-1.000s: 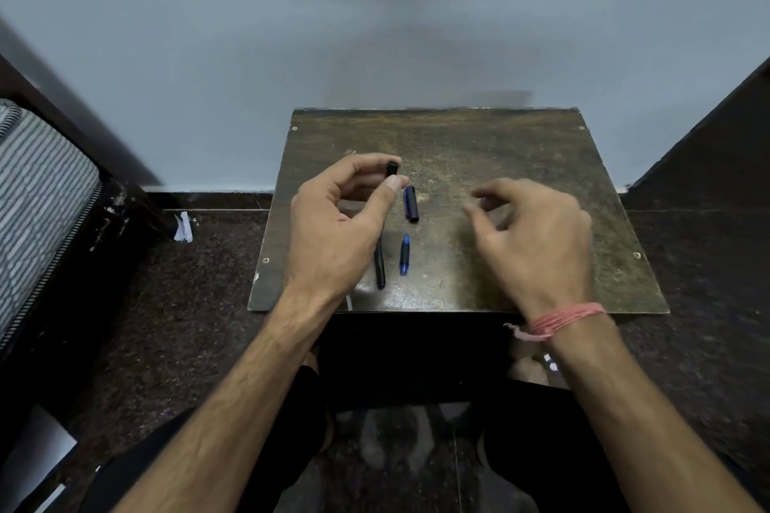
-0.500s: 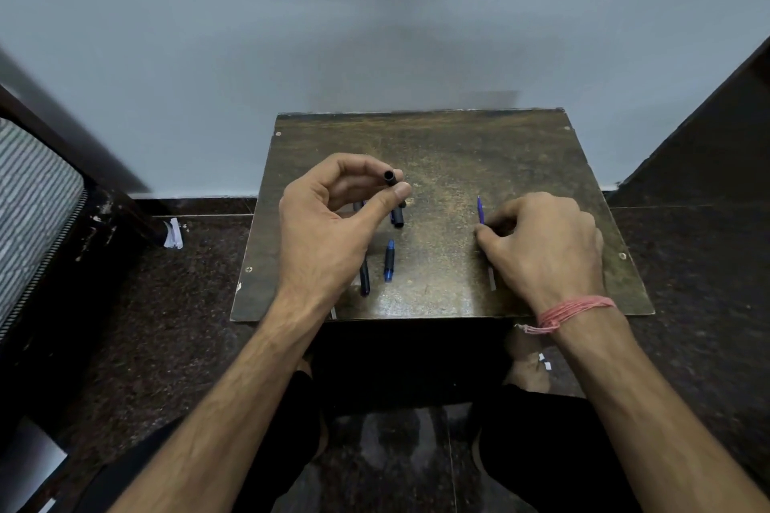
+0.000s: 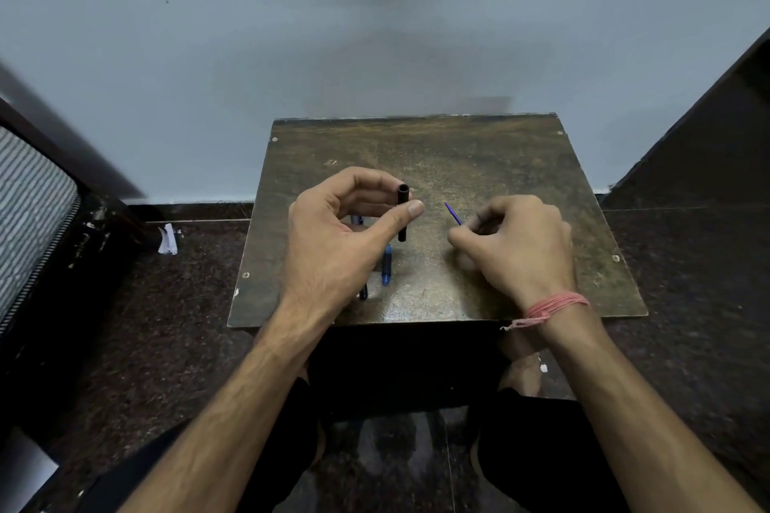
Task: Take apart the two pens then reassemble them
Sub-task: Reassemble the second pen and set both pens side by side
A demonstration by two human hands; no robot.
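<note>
Two hands worked at reassembling pens over a small worn counter, a barrel in one and a refill in the other.

The left hand pinched a black pen barrel upright between thumb and forefinger, open end up; the right hand, just beside it, held a thin blue refill in curled fingers, tip angled toward the barrel. A blue pen piece lay on the counter just below the left thumb, and another dark piece lay partly hidden under that hand. The refill was slim and probably flexible, so it might have missed the narrow opening, bent or slipped; the low left hand could also have nudged the loose pieces off the near edge. Half a second earlier the refill had lain on the counter under the right fingers; now it was lifted.
</note>
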